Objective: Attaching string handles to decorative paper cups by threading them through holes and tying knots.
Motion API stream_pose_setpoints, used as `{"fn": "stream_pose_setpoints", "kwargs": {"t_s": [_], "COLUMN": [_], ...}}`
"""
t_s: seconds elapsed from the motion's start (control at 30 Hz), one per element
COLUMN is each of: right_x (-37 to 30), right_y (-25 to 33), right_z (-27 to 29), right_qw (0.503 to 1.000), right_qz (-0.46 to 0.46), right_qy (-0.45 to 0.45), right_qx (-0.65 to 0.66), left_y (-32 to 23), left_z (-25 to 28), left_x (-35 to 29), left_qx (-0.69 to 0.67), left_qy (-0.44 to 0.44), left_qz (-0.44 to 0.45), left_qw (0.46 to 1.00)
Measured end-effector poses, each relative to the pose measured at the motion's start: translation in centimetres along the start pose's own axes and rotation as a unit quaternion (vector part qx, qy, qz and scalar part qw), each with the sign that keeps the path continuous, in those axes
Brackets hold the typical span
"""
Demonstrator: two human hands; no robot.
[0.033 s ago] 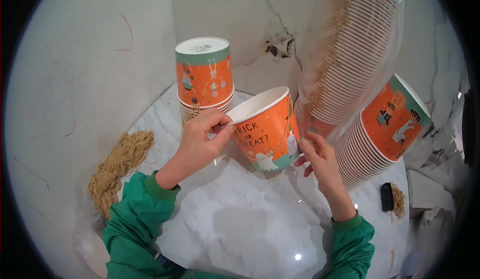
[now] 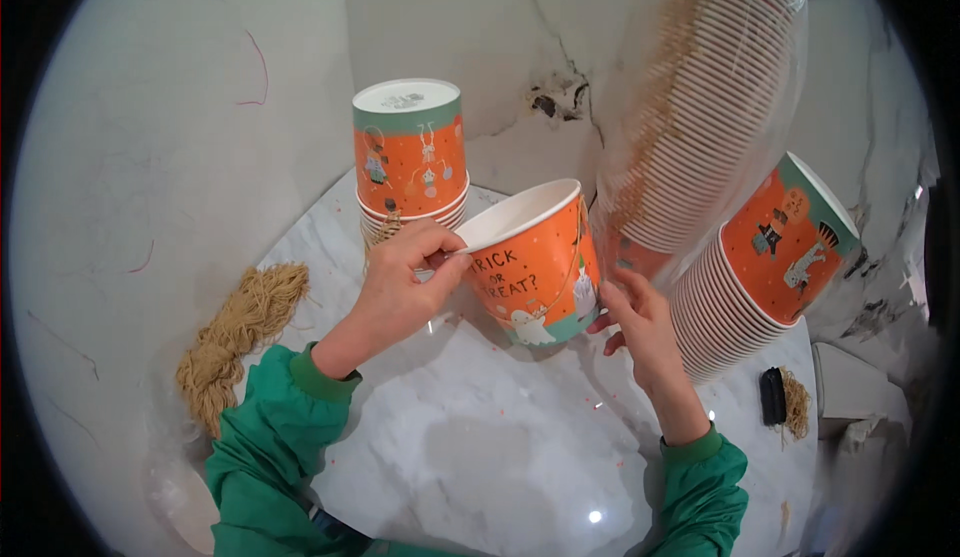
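The tilted orange-and-green bucket (image 2: 540, 268) is probably paper.

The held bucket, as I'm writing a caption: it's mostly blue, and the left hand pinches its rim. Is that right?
Not quite: the bucket is mostly orange, not blue, as the head view shows. The left hand does pinch its rim.

We can read three lines of dark capital lettering (image 2: 506, 274) on the orange paper bucket (image 2: 545, 269) just right of our left hand (image 2: 405, 270). Beyond that hand, grey print (image 2: 404, 102) on an upturned paper bucket (image 2: 411, 164) is too small.
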State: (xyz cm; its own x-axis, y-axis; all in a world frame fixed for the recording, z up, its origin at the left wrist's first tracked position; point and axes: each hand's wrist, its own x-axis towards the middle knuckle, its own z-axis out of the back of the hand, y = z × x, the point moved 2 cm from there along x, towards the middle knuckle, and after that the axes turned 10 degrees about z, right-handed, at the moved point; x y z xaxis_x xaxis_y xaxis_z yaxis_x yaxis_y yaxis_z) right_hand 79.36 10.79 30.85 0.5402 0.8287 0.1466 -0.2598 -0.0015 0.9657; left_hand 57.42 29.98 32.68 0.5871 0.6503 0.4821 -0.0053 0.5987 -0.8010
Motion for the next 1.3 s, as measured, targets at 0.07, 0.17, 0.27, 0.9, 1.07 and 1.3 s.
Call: {"fn": "stream_pose_setpoints", "kwargs": {"t_s": [0.07,0.17,0.27,0.9,1.07,1.3], "right_x": [0.5,0.4,0.5,-0.3,0.0,-0.3], "right_y": [-1.1,-1.6,-1.7,-1.9,-2.5,-0.5], "right_z": [0.0,-0.1,0.0,-2.0,-1.4,-1.9], "right_qw": [0.990,0.979,0.970,0.910,0.798,0.882], "right_qz": [-0.045,-0.029,-0.016,0.390,0.522,0.441], "right_qy": [-0.027,-0.055,-0.052,-0.075,-0.104,-0.095], "right_qx": [0.131,0.195,0.238,-0.121,-0.284,-0.136], "left_y": [0.3,1.1,1.5,-1.3,-2.4,-2.0], "left_z": [0.3,0.3,0.3,-1.8,-2.3,-1.6], "left_x": [0.0,0.3,0.4,0.6,2.5,2.8], "left_qx": [-0.012,-0.023,-0.008,-0.117,-0.192,-0.231], "left_qy": [0.016,0.032,0.039,0.097,0.150,0.132], "left_qz": [0.004,-0.005,-0.001,0.095,0.195,0.166], "left_qw": [1.000,0.999,0.999,0.984,0.950,0.949]}}
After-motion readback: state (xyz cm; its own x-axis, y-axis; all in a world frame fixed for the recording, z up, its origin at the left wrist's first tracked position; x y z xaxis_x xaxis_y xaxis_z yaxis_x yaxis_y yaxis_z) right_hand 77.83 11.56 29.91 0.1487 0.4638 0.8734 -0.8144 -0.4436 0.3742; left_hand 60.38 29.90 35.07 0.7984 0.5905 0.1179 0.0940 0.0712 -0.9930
